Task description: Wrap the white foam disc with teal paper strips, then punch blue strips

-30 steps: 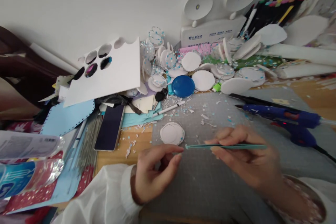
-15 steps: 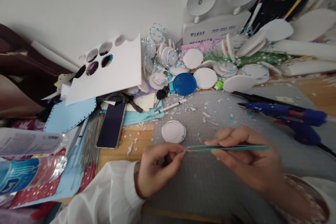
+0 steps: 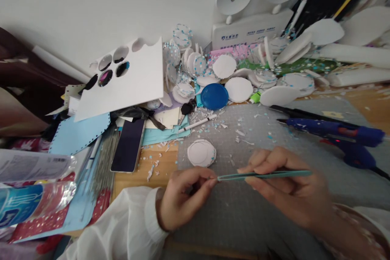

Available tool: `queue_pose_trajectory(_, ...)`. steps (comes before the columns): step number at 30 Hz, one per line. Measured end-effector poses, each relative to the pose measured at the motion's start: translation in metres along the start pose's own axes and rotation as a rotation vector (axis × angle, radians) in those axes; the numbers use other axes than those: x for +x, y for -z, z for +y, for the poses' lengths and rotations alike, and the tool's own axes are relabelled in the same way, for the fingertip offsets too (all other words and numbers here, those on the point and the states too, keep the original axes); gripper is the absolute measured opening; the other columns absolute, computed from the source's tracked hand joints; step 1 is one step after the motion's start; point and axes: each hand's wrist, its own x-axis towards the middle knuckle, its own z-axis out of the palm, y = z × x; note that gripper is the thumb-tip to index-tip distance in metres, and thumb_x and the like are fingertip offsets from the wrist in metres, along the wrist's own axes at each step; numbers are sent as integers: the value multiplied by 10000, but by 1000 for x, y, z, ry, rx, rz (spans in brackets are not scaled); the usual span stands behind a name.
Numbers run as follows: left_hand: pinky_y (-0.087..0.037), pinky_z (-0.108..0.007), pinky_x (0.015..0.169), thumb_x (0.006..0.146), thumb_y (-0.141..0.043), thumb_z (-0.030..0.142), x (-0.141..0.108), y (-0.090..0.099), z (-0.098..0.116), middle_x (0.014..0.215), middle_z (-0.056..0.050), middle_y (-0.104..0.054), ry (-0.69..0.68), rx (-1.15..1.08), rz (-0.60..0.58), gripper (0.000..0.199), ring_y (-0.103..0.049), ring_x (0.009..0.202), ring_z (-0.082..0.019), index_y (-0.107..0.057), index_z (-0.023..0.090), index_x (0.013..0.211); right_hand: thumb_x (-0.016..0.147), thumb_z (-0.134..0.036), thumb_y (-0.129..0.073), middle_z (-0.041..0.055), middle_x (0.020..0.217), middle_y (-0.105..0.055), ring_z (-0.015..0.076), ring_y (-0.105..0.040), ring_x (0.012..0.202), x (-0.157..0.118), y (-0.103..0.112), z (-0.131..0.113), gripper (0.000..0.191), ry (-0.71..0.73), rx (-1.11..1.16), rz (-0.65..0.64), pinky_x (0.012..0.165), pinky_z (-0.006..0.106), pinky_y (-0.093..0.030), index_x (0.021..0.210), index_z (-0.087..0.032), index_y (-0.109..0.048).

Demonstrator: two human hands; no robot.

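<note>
My right hand [image 3: 283, 183] pinches a pair of teal tweezers [image 3: 274, 174], held level above the grey cutting mat [image 3: 231, 219]. The tweezers' tips meet the fingertips of my left hand [image 3: 189, 197], which is closed in a pinch. Whatever sits between those fingertips is too small to name. Just beyond my left hand, a small stack of white discs [image 3: 201, 152] lies on the mat.
A blue glue gun [image 3: 335, 130] lies at the right. White discs [image 3: 239, 89], some with blue dots, crowd the back around a blue lid [image 3: 214, 96]. A phone [image 3: 128, 146], a white pen [image 3: 198, 123] and a plastic bottle [image 3: 36, 199] are on the left.
The tweezers' arms have drawn closer together, and their tips now touch at my left fingertips. Both hands have stayed nearly in place.
</note>
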Motion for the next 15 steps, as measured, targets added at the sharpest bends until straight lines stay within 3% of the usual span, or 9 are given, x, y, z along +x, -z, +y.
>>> queue_pose_trajectory(6,-370,-150,461,895,-567,184,1,-1,-1,550,29,-518,4,-39,-19,130,-462,478,-63,-656,115,831,767,-99,-694,-21,733,-637,99,-640,691,1,0,2,184,-108,42,15,622,171,-548,772,-259,-604)
queue_pose_trajectory(12,-349,-127,430,855,-627,165,0,-3,-4,543,62,-486,-36,-174,-14,64,-410,432,-38,-633,130,909,778,-168,-718,-45,755,-589,54,-587,575,-2,0,8,161,-213,113,24,658,197,-569,758,-261,-588)
queue_pose_trajectory(15,-370,-130,458,856,-626,149,0,-2,-5,550,52,-503,-34,-139,7,38,-434,456,-43,-643,138,888,776,-173,-722,-45,755,-575,64,-601,592,-2,0,7,159,-222,126,28,677,221,-576,762,-263,-591)
